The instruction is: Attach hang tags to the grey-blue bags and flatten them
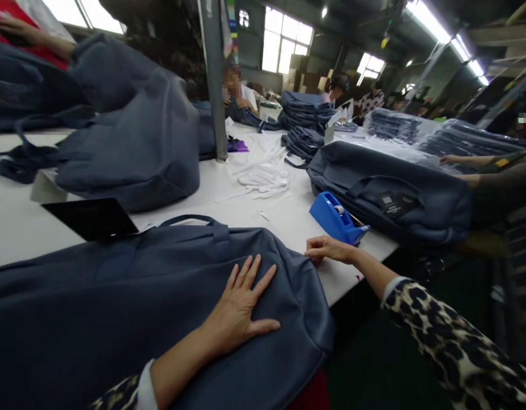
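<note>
A dark blue-grey bag [172, 296] lies on its side along the near edge of the table, its strap handle standing up along the far side. My left hand [241, 304] presses flat on the bag's right part, fingers spread. At the bag's far right corner, my right hand [326, 249] is closed, with its fingertips pinching the edge there; the exact spot they grip is partly hidden. Just beyond that hand stands a blue tape dispenser [335, 219]. A black card tag [92, 218] sticks up behind the bag's left part.
Another blue-grey bag [126, 125] rises at the left, beside a metal post [213, 80]. Further bags [391, 188] lie stacked at the right. Clear plastic strips [265, 176] lie mid-table [245, 210]. A co-worker's arm [472, 171] reaches in from the right; other people work behind.
</note>
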`<state>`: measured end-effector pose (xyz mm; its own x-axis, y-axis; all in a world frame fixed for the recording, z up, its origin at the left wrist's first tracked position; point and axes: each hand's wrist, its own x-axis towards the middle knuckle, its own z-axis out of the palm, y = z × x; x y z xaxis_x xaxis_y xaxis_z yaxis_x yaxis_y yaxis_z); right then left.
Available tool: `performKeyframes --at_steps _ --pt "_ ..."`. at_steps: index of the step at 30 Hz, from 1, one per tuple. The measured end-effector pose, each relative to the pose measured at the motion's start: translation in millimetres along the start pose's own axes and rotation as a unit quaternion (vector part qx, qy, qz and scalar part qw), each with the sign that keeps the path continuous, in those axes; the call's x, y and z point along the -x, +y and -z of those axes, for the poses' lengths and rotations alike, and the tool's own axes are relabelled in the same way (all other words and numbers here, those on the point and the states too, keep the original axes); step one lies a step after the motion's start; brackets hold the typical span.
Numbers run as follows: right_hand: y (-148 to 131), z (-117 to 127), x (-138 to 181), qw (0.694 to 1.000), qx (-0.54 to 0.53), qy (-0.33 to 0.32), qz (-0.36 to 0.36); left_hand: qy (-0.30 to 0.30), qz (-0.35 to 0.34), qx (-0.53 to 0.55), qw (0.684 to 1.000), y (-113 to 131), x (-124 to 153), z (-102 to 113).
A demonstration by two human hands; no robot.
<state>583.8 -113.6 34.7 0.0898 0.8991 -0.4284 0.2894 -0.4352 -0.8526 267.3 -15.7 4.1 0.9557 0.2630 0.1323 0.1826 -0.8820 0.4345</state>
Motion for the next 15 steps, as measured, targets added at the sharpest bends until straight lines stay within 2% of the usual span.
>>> performKeyframes --at_steps 2,5,7,10,15 --pt "-4.2 -2.5 2.1 1.000 -0.017 0.009 0.017 0.005 -0.011 0.029 1.000 16.1 3.8 10.9" --pt "-21.9 -0.2 -3.5 0.997 -0.040 0.032 0.054 -0.033 -0.107 0.084 0.990 39.3 8.4 27.1" --pt "-32.6 3.6 -16.8 0.995 -0.048 0.053 0.074 -0.062 -0.153 0.105 0.981 44.8 7.4 31.9" --pt "-35.3 4.4 -45.4 0.994 -0.053 0.067 0.074 -0.065 -0.130 0.124 0.982 37.7 1.1 28.8" --pt "-13.5 -9.5 -75.3 0.991 -0.074 0.098 0.049 -0.105 -0.086 0.114 0.984 30.8 -1.1 19.5"
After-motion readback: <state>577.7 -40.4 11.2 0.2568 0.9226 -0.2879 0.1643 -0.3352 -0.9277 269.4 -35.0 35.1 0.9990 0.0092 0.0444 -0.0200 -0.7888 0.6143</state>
